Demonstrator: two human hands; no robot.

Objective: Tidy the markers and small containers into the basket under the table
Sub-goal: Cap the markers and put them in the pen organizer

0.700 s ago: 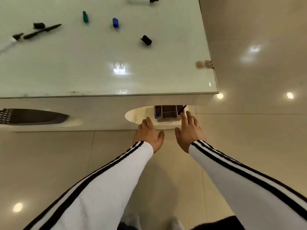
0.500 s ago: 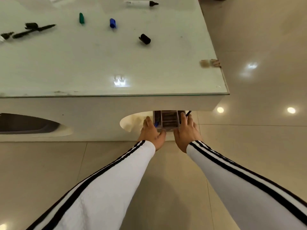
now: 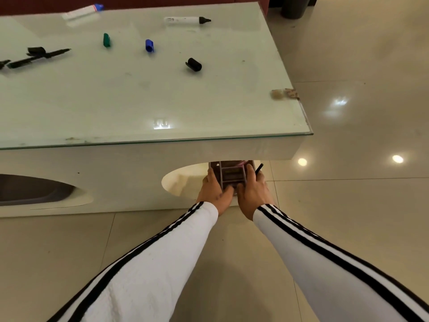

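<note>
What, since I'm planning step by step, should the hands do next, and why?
Probably slide the basket out toward the person: the left hand and right hand grip its sides, it sits partly under the table, and a marker and black cap lie on top.

The basket [image 3: 232,176] sits partly hidden under the worktop [image 3: 162,101], its contents unclear. A black marker [image 3: 3,63] is cut off at the frame's left edge.
</note>
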